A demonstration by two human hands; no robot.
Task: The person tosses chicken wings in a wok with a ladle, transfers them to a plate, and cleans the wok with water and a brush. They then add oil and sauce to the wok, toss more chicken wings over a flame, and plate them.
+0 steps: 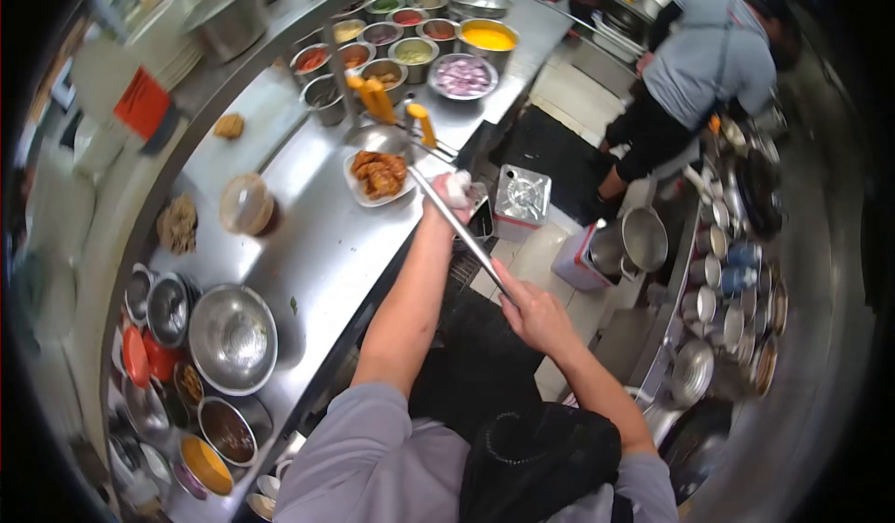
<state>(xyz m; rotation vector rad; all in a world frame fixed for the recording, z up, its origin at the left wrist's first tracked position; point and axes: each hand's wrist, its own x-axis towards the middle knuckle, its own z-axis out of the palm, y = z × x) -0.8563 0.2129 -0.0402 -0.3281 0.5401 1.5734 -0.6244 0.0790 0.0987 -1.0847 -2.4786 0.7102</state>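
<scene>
Fingers of your right hand (pixel 539 316) were closed around the lower part of a long-handled metal ladle (pixel 475 252), whose handle ran forward on a slant toward the white tray (pixel 378 202). Your left hand (pixel 442 201) was farther forward, with a crumpled white cloth (pixel 457 188) at its fingers, right where the handle crossed; whether those fingers gripped the handle as well, you could not have told from this view. That hand was just to the right of the tray. The ladle's bowl (pixel 376 138) was at the tray's far edge, and you could not have told whether the two touched. Glossy reddish-brown fried pieces (pixel 379 174) lay heaped in the tray, which stood on the steel counter (pixel 317 271).

Beyond the tray were yellow-handled tools (pixel 378 101), and farther past it stood chopped pink-purple pieces (pixel 463 76) in a metal bowl and a pot of bright yellow liquid (pixel 487 34). To the tray's left you had a round plastic tub (pixel 247 203); nearer you than the tray, also leftward, was a large steel bowl (pixel 233 339). Right of the tray, off the counter, stood a foil-topped tin (pixel 523 192), and well beyond that a co-worker (pixel 704 66) in grey leaned away.
</scene>
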